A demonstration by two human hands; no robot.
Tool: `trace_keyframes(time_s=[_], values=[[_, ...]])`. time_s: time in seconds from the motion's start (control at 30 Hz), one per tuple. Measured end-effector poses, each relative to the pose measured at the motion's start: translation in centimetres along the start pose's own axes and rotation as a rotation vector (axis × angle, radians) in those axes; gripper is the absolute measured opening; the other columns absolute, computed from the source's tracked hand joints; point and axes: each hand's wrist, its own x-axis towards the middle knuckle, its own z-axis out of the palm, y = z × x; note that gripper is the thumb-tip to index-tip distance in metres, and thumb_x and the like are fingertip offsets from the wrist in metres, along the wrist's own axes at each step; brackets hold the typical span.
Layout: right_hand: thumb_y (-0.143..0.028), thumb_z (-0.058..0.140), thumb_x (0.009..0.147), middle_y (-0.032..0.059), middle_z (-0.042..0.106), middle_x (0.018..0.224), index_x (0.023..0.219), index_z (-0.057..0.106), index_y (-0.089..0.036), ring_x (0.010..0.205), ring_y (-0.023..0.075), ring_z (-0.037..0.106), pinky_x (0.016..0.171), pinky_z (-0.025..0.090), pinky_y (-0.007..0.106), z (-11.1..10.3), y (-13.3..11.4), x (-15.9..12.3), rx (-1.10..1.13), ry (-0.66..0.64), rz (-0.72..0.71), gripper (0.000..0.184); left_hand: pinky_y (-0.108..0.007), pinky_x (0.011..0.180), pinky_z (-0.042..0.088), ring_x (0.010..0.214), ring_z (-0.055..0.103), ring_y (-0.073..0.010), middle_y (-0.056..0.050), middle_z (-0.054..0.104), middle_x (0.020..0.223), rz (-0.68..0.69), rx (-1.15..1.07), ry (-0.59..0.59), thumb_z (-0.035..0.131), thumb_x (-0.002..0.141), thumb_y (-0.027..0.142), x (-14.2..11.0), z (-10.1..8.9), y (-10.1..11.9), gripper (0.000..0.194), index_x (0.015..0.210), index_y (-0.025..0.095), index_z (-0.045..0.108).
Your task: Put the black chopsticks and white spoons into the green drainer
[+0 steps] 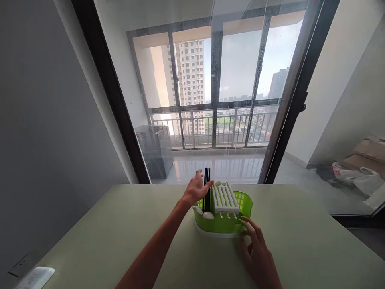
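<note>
A green plastic utensil basket (221, 225) with a white base stands on the table. Several black chopsticks (207, 196) rise from its left part. Two white rounded pieces, perhaps spoon bowls, show at the front left rim; their other ends are hidden. A white slotted rack (225, 197) with small hooks lies tilted over the middle of the basket. My left hand (196, 189) is open beside the chopsticks, its thumb stretched across them to the rack's upper left corner. My right hand (255, 245) is open, with fingertips at the basket's front right side.
The pale green table (144, 233) ends at a glass door just beyond the basket. A white object (37, 277) lies at the near left. Past the glass stands a dark appliance-like box (155, 152). Cardboard and bags (363, 172) are on the right.
</note>
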Motion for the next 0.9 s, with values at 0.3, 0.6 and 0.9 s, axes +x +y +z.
trace_keyframes(time_s=[0.3, 0.6, 0.9], values=[[-0.029, 0.043, 0.098, 0.0114, 0.05, 0.149, 0.14, 0.046, -0.032, 0.046, 0.0063, 0.056, 0.047, 0.053, 0.026, 0.1, -0.1, 0.3, -0.006, 0.019, -0.008, 0.042, -0.031, 0.086, 0.056, 0.093, 0.074, -0.0238, -0.006, 0.08, 0.091, 0.076, -0.208, -0.076, 0.065, 0.089, 0.043, 2.1, -0.1, -0.6, 0.028, 0.086, 0.017, 0.073], [-0.029, 0.044, 0.096, 0.0101, 0.049, 0.15, 0.138, 0.046, -0.033, 0.046, 0.0056, 0.057, 0.049, 0.055, 0.026, 0.4, 0.6, 0.2, -0.007, 0.009, 0.003, 0.042, -0.034, 0.076, 0.063, 0.075, 0.076, -0.0217, -0.009, 0.079, 0.087, 0.057, -0.458, 0.041, 0.074, 0.083, 0.052, 1.5, -1.3, -1.5, 0.038, 0.085, 0.015, 0.072], [-0.028, 0.042, 0.098, 0.0109, 0.049, 0.15, 0.14, 0.044, -0.033, 0.047, 0.0059, 0.056, 0.05, 0.056, 0.026, 0.0, -0.1, 0.2, 0.024, -0.007, 0.018, 0.042, -0.037, 0.089, 0.062, 0.086, 0.078, -0.0197, -0.01, 0.079, 0.103, -0.061, -0.883, 0.424, 0.069, 0.094, 0.036, 1.9, -9.7, -2.4, 0.025, 0.103, 0.014, 0.068]])
